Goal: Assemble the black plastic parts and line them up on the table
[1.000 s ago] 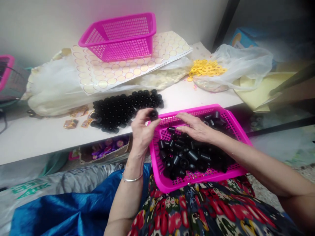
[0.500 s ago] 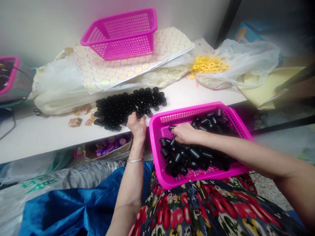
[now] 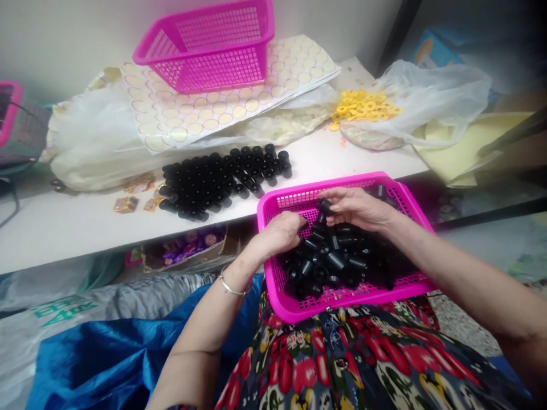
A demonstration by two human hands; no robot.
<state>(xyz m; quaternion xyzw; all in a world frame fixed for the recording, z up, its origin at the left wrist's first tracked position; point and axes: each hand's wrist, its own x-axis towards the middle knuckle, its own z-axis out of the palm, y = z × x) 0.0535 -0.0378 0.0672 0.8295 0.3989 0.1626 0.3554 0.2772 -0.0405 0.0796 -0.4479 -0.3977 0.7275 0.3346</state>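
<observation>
Black cylinder (image 3: 325,205) pinched by right hand (image 3: 359,208), fingers curled.

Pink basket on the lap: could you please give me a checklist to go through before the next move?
1. Pink basket rests on the lap: ok.
2. Right hand has a grip on one black cylinder: ok.
3. Left hand holds a cylinder: cannot tell, fingers hidden.
4. Cylinder cluster on the white table all upright: cannot tell.
5. Bare table right of the cluster: ok.

My left hand (image 3: 280,232) lies palm down, fingers curled under; my right hand (image 3: 358,208) has its fingertips pinched together, both wrists bent.
</observation>
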